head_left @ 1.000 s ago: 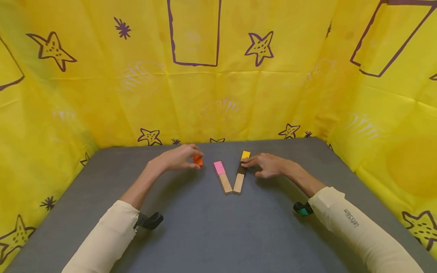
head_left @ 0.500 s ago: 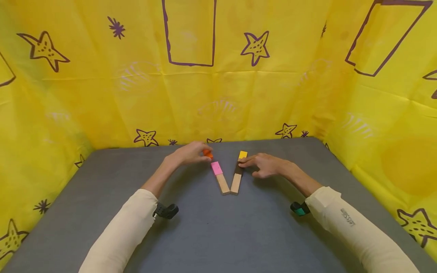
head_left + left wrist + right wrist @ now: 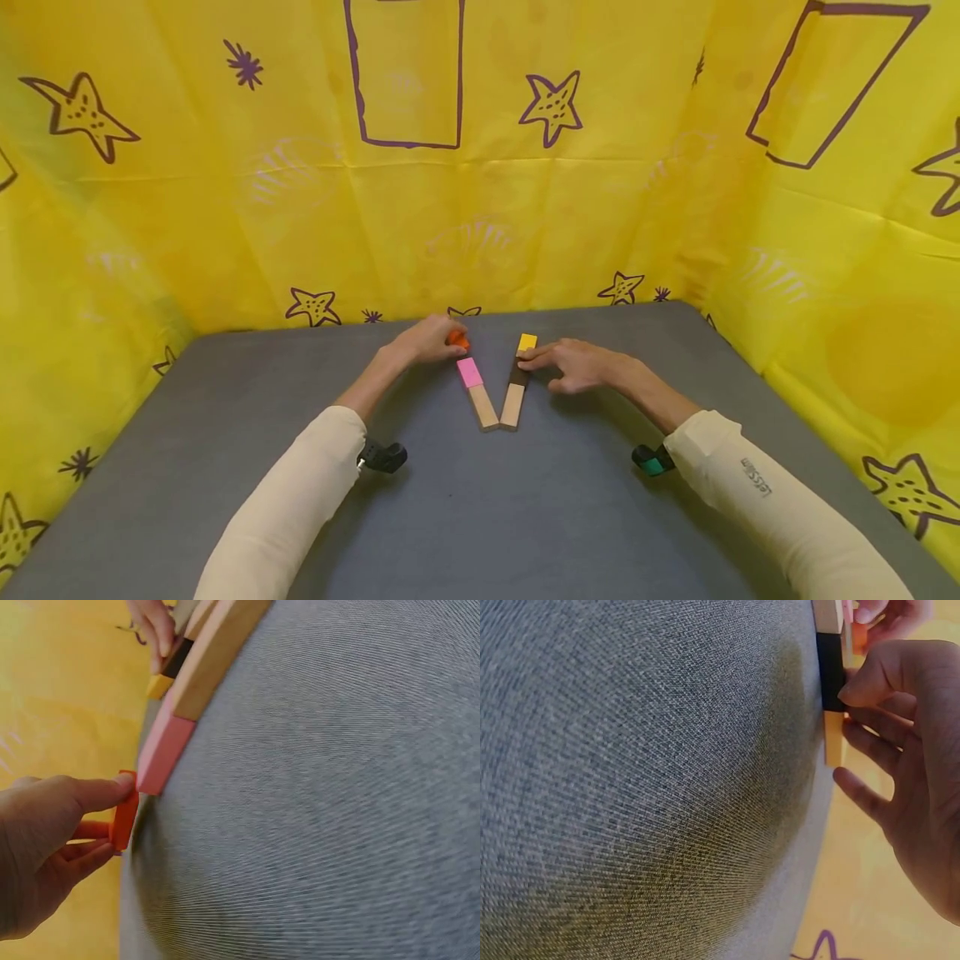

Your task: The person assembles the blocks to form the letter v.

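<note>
My left hand (image 3: 426, 340) pinches an orange block (image 3: 124, 819) between thumb and fingertips, at the far end of a pink block (image 3: 470, 372). In the left wrist view the orange block stands close to the pink one; whether they touch I cannot tell. A plain wooden block (image 3: 483, 408) continues the pink one toward me. A second row forms a V with it: another plain wooden block (image 3: 512, 407), a dark brown block (image 3: 517, 375) and a yellow block (image 3: 527, 342). My right hand (image 3: 581, 365) rests its fingers on the dark and yellow blocks, partly covering them.
The blocks lie on a grey cloth-covered table (image 3: 450, 533). Yellow curtains (image 3: 480, 200) with purple starfish drawings hang behind it and along both sides. Each wrist wears a dark strap; the right strap (image 3: 652, 461) has a green patch.
My left hand has carried the orange block rightward and slightly away, from left of the pink block to its far end. My right hand stays on its row. The head view has shifted slightly.
</note>
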### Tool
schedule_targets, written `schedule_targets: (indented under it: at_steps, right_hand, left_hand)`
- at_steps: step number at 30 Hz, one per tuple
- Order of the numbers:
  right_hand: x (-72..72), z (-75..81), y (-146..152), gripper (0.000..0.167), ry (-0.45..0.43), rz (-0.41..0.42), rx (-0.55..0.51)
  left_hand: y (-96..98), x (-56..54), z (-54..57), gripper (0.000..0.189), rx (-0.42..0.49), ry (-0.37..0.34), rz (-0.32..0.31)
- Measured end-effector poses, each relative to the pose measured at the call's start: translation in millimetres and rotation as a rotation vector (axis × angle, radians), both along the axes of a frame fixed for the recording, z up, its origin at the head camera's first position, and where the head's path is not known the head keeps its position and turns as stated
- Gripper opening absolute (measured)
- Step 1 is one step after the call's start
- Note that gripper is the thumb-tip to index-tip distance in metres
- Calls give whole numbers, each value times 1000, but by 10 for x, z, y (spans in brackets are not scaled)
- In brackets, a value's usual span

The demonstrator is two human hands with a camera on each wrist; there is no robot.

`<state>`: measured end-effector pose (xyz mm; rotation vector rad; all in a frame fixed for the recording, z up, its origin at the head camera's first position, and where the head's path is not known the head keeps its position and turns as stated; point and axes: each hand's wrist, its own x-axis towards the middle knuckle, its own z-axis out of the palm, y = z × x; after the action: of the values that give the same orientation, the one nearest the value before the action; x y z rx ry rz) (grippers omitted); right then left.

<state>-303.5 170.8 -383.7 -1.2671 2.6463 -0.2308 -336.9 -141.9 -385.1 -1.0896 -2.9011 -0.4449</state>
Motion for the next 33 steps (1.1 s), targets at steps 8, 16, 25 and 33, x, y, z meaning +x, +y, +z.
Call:
schedule_targets:
  at_steps: [8, 16, 25, 33]
  right_hand:
    - [-35, -19, 1, 65, 4, 9, 7]
    - [-8, 15, -1, 65, -7, 9, 1]
    - [-12, -2, 8, 65, -10, 3, 15]
    - [-10, -6, 4, 66, -16, -1, 14]
  left_hand:
    - [-77, 18, -76, 33, 29, -30, 64]
    - [-89, 55, -88, 34, 45, -34, 103]
    - [-48, 95, -98, 37, 36, -39, 75]
    - [-69, 102, -77, 39, 58, -49, 71]
